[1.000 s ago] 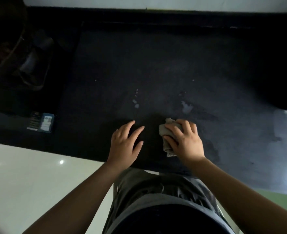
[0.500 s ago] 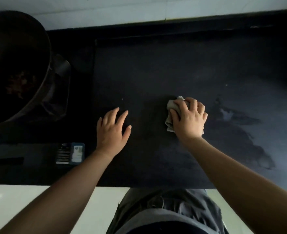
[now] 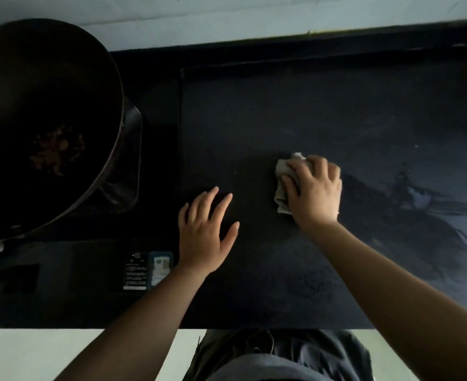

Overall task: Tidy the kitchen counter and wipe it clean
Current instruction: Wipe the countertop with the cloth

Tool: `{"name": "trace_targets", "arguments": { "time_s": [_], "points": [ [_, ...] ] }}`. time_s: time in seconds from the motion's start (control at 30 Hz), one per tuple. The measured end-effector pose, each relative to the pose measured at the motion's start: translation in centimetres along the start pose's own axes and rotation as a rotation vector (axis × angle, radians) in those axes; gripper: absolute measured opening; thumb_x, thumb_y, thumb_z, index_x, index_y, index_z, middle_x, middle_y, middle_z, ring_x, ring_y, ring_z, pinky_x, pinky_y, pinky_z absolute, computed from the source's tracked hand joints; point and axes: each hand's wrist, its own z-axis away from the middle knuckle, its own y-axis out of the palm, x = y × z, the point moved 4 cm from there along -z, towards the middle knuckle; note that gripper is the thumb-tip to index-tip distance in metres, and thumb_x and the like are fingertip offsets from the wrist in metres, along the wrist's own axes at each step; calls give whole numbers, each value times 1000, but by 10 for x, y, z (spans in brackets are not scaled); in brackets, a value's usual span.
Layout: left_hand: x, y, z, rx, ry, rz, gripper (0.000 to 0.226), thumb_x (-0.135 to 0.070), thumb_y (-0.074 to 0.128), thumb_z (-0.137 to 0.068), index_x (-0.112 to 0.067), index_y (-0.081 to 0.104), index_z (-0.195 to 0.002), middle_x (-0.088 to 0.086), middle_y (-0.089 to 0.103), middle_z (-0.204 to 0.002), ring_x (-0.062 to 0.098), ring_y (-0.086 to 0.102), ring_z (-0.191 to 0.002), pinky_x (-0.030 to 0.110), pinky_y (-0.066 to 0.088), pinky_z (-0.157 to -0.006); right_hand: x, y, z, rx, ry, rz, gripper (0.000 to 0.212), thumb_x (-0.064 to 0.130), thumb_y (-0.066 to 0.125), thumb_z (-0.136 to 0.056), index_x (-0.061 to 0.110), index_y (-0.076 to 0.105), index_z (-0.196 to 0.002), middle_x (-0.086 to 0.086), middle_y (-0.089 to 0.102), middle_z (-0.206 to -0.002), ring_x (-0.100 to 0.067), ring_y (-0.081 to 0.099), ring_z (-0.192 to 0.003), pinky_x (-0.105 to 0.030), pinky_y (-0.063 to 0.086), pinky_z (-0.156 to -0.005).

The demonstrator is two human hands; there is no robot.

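Note:
The dark kitchen counter fills the view. My right hand presses a crumpled grey cloth flat on the counter's middle, fingers wrapped over it; most of the cloth is hidden under the hand. My left hand rests flat on the counter to the left of the cloth, fingers spread, holding nothing. Wet smears streak the counter to the right of the cloth.
A large dark wok with brown food bits inside stands on a black cooktop at the left. A label sticker sits on the cooktop's front. A pale wall runs along the back; the counter's front edge is near my body.
My right hand has slid the cloth away from the counter's front edge toward the middle. The view has shifted left, bringing the wok into sight. The small white spots are gone, and wet smears show.

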Motion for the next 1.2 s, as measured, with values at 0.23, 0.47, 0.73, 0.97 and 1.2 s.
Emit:
{"name": "trace_targets", "arguments": {
  "time_s": [0.23, 0.47, 0.73, 0.97, 1.2],
  "points": [
    [2, 1, 0, -17, -14, 39, 54, -52, 42, -88, -31, 39, -137, -1, 36, -148, 20, 33, -134, 49, 27, -106, -10, -5, 44, 4, -145, 20, 28, 33, 60, -86, 20, 64, -110, -12, 58, -114, -37, 48, -103, -45, 43, -81],
    [3, 4, -2, -21, -13, 27, 54, -54, 40, -88, -32, 38, -137, -2, 34, -148, 19, 30, -134, 47, 23, -108, 14, 5, -20, -9, 27, 3, 32, 32, 56, -89, 18, 60, -117, -15, 52, -122, -40, 42, -112, -47, 37, -87],
    [5, 4, -3, -29, -19, 24, 54, -55, 41, -86, -32, 41, -135, -1, 38, -147, 20, 33, -134, 48, 27, -107, 61, 26, -26, 141, -289, 1, 28, 33, 55, -89, 22, 63, -113, -12, 54, -122, -38, 45, -111, -48, 41, -83],
    [4, 3, -2, -35, -31, 26, 54, -55, 43, -85, -33, 41, -134, -3, 38, -147, 17, 32, -134, 44, 20, -109, 45, 19, -12, 181, -396, 0, 32, 36, 54, -88, 20, 63, -113, -12, 56, -120, -38, 48, -110, -49, 44, -82],
    [4, 3, -3, -51, -24, 22, 54, -54, 46, -84, -31, 44, -133, -1, 40, -146, 19, 35, -133, 46, 25, -108, 75, 38, -41, 159, -312, -8, 32, 36, 51, -91, 21, 58, -118, -10, 51, -126, -35, 42, -113, -45, 37, -85]
  ]
}}
